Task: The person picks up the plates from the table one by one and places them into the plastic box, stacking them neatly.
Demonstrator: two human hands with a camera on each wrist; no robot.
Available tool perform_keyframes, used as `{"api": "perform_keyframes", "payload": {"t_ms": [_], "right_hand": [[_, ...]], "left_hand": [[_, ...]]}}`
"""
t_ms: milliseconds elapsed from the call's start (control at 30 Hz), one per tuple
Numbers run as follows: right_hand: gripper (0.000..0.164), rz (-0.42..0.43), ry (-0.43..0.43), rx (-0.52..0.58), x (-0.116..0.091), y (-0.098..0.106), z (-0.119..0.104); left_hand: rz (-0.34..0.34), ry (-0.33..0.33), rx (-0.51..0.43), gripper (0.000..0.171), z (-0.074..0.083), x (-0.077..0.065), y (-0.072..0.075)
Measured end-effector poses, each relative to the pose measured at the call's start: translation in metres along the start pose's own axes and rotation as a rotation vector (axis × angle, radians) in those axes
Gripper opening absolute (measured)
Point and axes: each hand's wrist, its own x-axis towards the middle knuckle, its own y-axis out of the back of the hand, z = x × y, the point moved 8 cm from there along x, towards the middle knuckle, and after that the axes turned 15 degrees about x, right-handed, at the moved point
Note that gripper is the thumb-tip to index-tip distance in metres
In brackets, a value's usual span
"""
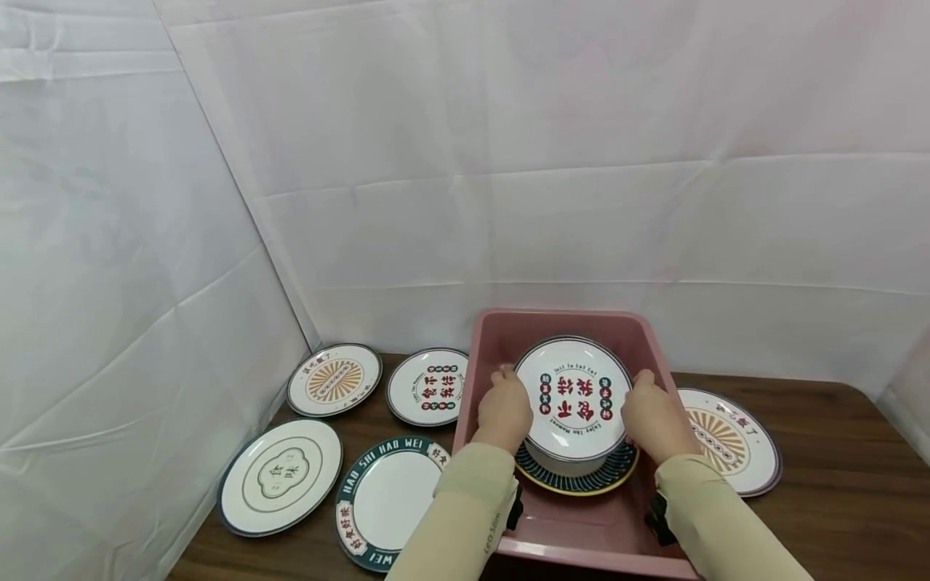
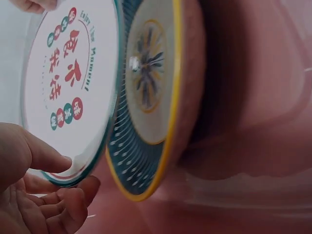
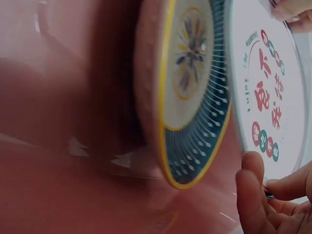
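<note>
A white plate with red characters and a dark rim is held by both hands inside a pink bin. My left hand pinches its left edge, thumb on top and fingers below. The opposite edge is pinched by my right hand in the same way. Under the white plate, with a gap between them, lies a blue-striped dish with a yellow rim and a flower-like centre. In the head view the white plate hides most of that dish.
Left of the bin, a sunburst plate, a red-character plate, a cream plate and a green-rimmed plate lie on the wooden table. Another sunburst plate lies to its right, partly hidden. White cloth hangs behind.
</note>
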Motion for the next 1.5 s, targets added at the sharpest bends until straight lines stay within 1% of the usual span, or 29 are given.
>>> {"api": "perform_keyframes", "payload": {"t_ms": [67, 200, 267, 400, 467, 533, 600, 700, 767, 833, 933, 1000, 1100, 1267, 1400, 1500], "right_hand": [[0.046, -0.009, -0.006, -0.041, 0.002, -0.003, 0.003], [0.055, -0.027, -0.014, -0.062, 0.003, -0.009, 0.006], [0.054, -0.020, 0.002, -0.064, 0.003, -0.010, 0.006], [0.049, 0.010, 0.069, -0.114, 0.005, -0.010, 0.002], [0.048, 0.015, 0.089, -0.128, 0.006, -0.011, 0.001], [0.047, 0.016, 0.097, -0.131, 0.008, -0.012, 0.001], [0.049, 0.014, 0.097, -0.132, 0.009, -0.013, 0.002], [0.050, 0.012, 0.097, -0.142, 0.011, -0.016, 0.004], [0.047, 0.013, 0.096, -0.151, 0.012, -0.018, 0.006], [0.041, 0.014, 0.101, -0.165, 0.012, -0.020, 0.007], [0.029, 0.003, 0.105, -0.196, 0.011, -0.024, 0.008], [0.026, -0.012, 0.101, -0.218, 0.009, -0.026, 0.009], [0.026, -0.036, 0.086, -0.240, 0.007, -0.028, 0.010], [0.026, -0.051, 0.079, -0.248, 0.006, -0.029, 0.011], [0.025, -0.051, 0.085, -0.250, 0.006, -0.029, 0.009], [0.025, -0.053, 0.088, -0.258, 0.007, -0.030, 0.010]], "left_hand": [[-0.008, 0.003, -0.006, 0.056, 0.001, -0.001, -0.004], [-0.012, 0.007, -0.001, 0.057, 0.001, -0.002, -0.009], [-0.029, 0.010, 0.015, 0.057, 0.001, -0.002, -0.012], [-0.071, 0.000, 0.091, 0.055, 0.001, 0.000, -0.017], [-0.087, -0.004, 0.121, 0.053, 0.000, 0.000, -0.019], [-0.093, -0.004, 0.125, 0.050, 0.000, 0.001, -0.021], [-0.094, -0.003, 0.130, 0.049, -0.001, 0.001, -0.022], [-0.096, -0.007, 0.147, 0.041, 0.000, 0.002, -0.023], [-0.101, -0.014, 0.159, 0.037, 0.000, 0.002, -0.026], [-0.109, -0.020, 0.165, 0.032, 0.001, 0.003, -0.029], [-0.117, -0.024, 0.167, 0.033, 0.002, 0.003, -0.033], [-0.118, -0.024, 0.174, 0.034, 0.003, 0.003, -0.035], [-0.117, -0.026, 0.198, 0.036, 0.004, 0.004, -0.036], [-0.110, -0.032, 0.236, 0.036, 0.005, 0.004, -0.036], [-0.120, -0.040, 0.241, 0.033, 0.004, 0.003, -0.035], [-0.129, -0.051, 0.267, 0.029, 0.005, 0.002, -0.035]]}}
